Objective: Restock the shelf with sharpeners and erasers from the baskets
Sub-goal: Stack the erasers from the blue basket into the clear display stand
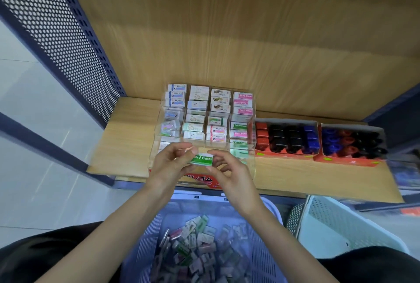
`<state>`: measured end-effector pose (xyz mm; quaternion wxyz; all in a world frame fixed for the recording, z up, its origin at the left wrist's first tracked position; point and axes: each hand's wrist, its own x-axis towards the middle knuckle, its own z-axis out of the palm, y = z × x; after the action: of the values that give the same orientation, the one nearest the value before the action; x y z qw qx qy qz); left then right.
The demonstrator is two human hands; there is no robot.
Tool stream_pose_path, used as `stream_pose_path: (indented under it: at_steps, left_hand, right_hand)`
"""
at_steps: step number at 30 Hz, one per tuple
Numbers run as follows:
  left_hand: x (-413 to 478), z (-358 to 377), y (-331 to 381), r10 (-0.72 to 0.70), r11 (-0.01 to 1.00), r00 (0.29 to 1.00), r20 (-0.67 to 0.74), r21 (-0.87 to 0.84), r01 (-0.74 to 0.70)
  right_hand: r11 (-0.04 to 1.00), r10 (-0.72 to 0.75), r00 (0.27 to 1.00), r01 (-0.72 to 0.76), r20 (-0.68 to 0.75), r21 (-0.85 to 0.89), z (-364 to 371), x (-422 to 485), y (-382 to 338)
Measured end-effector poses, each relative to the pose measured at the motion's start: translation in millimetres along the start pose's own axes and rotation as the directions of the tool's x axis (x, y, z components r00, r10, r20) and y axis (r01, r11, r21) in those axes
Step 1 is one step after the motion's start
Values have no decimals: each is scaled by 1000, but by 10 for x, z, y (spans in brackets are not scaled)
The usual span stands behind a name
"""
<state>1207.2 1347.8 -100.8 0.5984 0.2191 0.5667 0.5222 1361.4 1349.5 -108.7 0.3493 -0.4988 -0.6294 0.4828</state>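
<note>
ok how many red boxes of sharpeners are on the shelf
2. The left red box sits right beside the clear eraser display; the right red box is next to it, further right on the shelf. No others show.

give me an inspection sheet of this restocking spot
surface: wooden shelf, wood-grain back wall
job's things: green eraser held in front of the clear display case full of erasers; red cartons of sharpeners to the case's right; blue basket of loose erasers below; white basket beside it
clutter: nothing seen
grips: left hand and right hand both pinch the green eraser
cables: nothing seen
surroundings: perforated side panel, tiled floor
</note>
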Motion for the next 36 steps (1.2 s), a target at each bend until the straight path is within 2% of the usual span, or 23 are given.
stream_pose_path:
  at_steps: [2, 4, 8, 10, 11, 12, 14, 15, 17, 20, 23, 26, 31, 33, 34, 36]
  left_hand:
    - [-48, -80, -68, 34, 989, 999, 38, 141, -39]
    - [-57, -91, -122, 77, 954, 996, 42, 286, -86]
    - [58, 107, -220, 86, 936, 994, 70, 337, -105]
    - [133, 211, -293, 150, 882, 983, 109, 434, -183]
    - [190, 217, -358, 210, 785, 967, 143, 565, -255]
    - [253, 188, -442, 255, 613, 945, 203, 722, -320]
    - [336, 59, -628, 216, 217, 923, 319, 906, -364]
    - [368, -21, -724, 150, 102, 931, 333, 931, -349]
    - [392, -166, -876, 71, 29, 941, 331, 942, -333]
    - [426, -296, -1096, 167, -75, 896, 413, 911, -406]
    - [475, -328, -1177, 298, -98, 849, 437, 898, -428]
    - [493, -339, -1199, 362, -110, 807, 467, 881, -460]
    - [492, -356, -1207, 345, -80, 802, 488, 867, -493]
    - [483, -366, -1195, 326, -43, 817, 476, 871, -490]
    - [453, -370, -1193, 329, -17, 823, 464, 874, -486]
    - [339, -362, -1159, 378, 38, 819, 432, 876, -480]
  right_hand:
    - [999, 1, 1000, -1, -3, -44, -29, -51, 60]
    - [972, -81, 997, 81, 13, -223, -73, -72, 142]
    - [835, -264, 963, 257, 56, -487, -205, 22, 303]
    - [792, -274, 962, 230, 7, -566, -331, 153, 417]
    - [787, -242, 970, 174, -36, -592, -414, 240, 475]
    - [788, -191, 978, 103, -82, -607, -508, 348, 533]
    - [769, -74, 985, -45, -158, -638, -671, 584, 646]
    - [739, -41, 983, -91, -179, -668, -723, 701, 689]
    - [665, -47, 982, -105, -182, -739, -761, 920, 750]
    - [528, -105, 982, -78, -156, -846, -724, 1153, 789]
    - [355, -141, 978, -97, -156, -930, -670, 1265, 842]
    - [211, -154, 977, -112, -146, -971, -617, 1291, 881]
    - [180, -179, 971, -126, -159, -976, -583, 1305, 901]
    - [127, -201, 967, -134, -158, -983, -537, 1333, 811]
    - [108, -172, 969, -162, -179, -981, -525, 1349, 764]
    - [124, -6, 982, -189, -191, -974, -504, 1384, 675]
